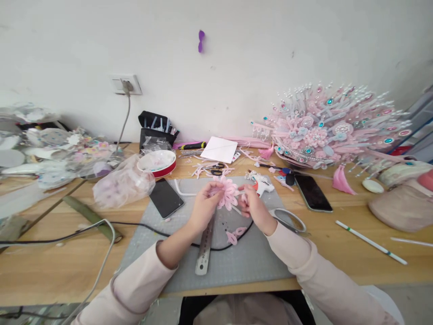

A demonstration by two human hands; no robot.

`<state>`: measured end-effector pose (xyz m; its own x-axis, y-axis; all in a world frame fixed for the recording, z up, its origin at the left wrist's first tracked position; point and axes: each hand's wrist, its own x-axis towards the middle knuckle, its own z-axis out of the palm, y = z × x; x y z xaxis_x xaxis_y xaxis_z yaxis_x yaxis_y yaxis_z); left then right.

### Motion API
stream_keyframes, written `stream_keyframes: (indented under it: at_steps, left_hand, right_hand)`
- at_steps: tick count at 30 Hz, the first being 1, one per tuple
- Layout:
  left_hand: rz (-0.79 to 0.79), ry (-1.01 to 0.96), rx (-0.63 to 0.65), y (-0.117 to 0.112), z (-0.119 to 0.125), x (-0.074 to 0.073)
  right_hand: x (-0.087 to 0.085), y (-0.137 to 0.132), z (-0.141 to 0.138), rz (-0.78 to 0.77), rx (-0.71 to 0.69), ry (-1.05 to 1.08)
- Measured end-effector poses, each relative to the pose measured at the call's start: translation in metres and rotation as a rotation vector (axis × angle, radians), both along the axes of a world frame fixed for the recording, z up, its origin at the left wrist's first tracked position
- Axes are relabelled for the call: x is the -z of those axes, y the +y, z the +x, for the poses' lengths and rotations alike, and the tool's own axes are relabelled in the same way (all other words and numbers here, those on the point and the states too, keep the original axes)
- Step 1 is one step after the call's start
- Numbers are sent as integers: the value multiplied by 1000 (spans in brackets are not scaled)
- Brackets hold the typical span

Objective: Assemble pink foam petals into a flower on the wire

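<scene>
A pink fabric flower [227, 193] is held up over the grey cutting mat [243, 257] at the middle of the wooden table. My left hand [204, 205] grips the flower's left side with curled fingers. My right hand [251, 204] pinches its right side, fingers closed. Below the hands a small pink petal piece [235, 234] lies on the mat. A steel ruler [205, 247] lies lengthwise under my left wrist. A white glue gun [261, 183] rests just behind my right hand.
Two dark phones [165, 197] [313, 192] flank the mat. A large pink beaded headpiece [329, 128] stands back right. A red-rimmed bowl [158, 163], a plastic bag [122, 182], a tape roll [288, 220], scissors [216, 169] and a black cable [145, 228] lie around.
</scene>
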<state>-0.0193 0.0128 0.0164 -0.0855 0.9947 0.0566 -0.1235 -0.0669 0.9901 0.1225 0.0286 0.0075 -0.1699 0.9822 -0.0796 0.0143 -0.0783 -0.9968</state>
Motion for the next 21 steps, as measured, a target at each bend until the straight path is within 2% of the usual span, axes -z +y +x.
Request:
stream_keyframes:
  at_steps: [2, 4, 8, 11, 15, 21]
  left_hand:
    - [4, -7, -3, 1, -1, -1]
    - [8, 2, 3, 2, -1, -2]
    - [-9, 36, 61, -2, 0, -5]
    - [-7, 94, 96, -5, 2, -6]
    - [20, 210, 100, -8, 4, -6]
    - [86, 285, 105, -8, 5, -5]
  right_hand:
    - [-4, 5, 4, -27, 49, 111]
    - [-10, 9, 10, 45, 95, 141]
    - [-24, 9, 21, 244, 41, -75]
    - [-29, 5, 25, 393, 2, -271]
    - [-27, 0, 25, 581, 74, -388]
    - [-26, 0, 24, 650, 8, -426]
